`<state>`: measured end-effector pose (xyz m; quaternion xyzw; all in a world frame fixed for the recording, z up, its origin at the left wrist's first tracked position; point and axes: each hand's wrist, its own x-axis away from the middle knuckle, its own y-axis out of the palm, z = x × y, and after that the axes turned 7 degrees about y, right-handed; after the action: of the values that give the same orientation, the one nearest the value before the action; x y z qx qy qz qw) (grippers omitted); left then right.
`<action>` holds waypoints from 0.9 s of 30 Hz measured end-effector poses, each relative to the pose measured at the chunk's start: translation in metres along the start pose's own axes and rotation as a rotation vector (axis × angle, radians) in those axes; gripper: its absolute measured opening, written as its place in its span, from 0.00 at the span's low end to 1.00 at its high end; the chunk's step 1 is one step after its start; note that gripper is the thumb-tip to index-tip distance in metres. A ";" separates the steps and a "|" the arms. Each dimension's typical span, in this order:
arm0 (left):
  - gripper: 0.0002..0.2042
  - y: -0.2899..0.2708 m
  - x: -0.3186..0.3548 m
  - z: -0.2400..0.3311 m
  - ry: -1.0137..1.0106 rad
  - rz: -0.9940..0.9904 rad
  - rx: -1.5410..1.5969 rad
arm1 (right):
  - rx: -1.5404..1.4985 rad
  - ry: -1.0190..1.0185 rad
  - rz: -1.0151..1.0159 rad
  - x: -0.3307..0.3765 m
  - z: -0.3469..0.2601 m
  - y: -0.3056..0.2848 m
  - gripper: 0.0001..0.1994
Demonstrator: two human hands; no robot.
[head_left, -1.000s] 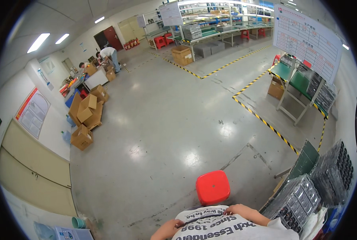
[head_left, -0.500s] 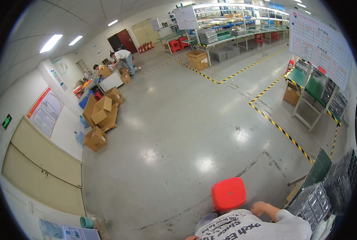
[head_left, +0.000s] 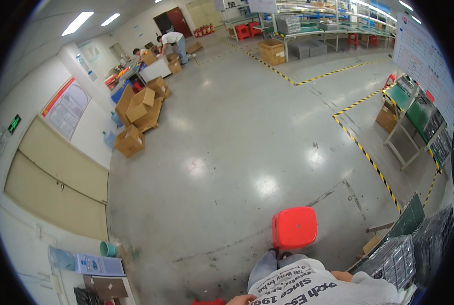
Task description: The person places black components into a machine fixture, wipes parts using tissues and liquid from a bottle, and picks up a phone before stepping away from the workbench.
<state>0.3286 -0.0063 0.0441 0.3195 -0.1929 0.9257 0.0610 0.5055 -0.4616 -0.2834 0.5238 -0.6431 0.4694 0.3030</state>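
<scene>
A red plastic stool (head_left: 294, 227) stands on the floor just in front of my feet, with its square seat facing up. My left hand (head_left: 241, 299) shows only in part at the lower edge, close against my grey printed shirt (head_left: 308, 284). Near it, the edge of another red thing (head_left: 209, 302) comes into view; its kind is not clear. At the right side of the shirt, a small part of my right hand (head_left: 342, 275) is visible, mostly covered by my body and sleeve. The fingers of both hands are hidden.
Stacked black plastic trays (head_left: 395, 259) stand close on my right beside a green board (head_left: 409, 218). A water dispenser (head_left: 99, 265) is at the lower left. Cardboard boxes (head_left: 130, 141) lie along the left wall. Farther off, a person (head_left: 172, 43) bends over a table.
The view has tilted downward, showing more of my legs and feet. My right hand has drawn back from beside the stool to my body. More of my left hand shows.
</scene>
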 end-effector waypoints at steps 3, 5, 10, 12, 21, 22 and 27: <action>0.16 0.005 0.018 0.008 -0.049 -0.011 0.075 | 0.134 0.007 0.030 0.018 -0.039 -0.030 0.22; 0.16 0.018 0.029 0.008 -0.056 -0.033 -0.060 | 0.220 0.079 0.131 0.040 -0.084 -0.058 0.19; 0.17 0.069 0.036 -0.052 -0.035 0.096 0.001 | 0.058 -0.025 0.413 0.028 -0.129 -0.096 0.16; 0.18 0.093 0.032 -0.079 -0.039 0.111 -0.024 | -0.057 -0.042 0.451 0.030 -0.145 -0.103 0.16; 0.17 0.143 0.018 -0.067 0.204 0.611 0.216 | 0.006 0.155 0.390 0.003 -0.067 -0.048 0.16; 0.16 0.142 0.016 -0.069 0.204 0.605 0.189 | 0.069 0.203 0.324 0.014 -0.066 -0.043 0.16; 0.15 0.143 0.015 -0.062 0.243 0.620 0.129 | 0.062 0.124 0.355 -0.032 -0.055 -0.044 0.17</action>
<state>0.2480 -0.1134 -0.0368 0.1363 -0.2134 0.9418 -0.2213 0.5509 -0.3991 -0.2782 0.3814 -0.6907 0.5662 0.2384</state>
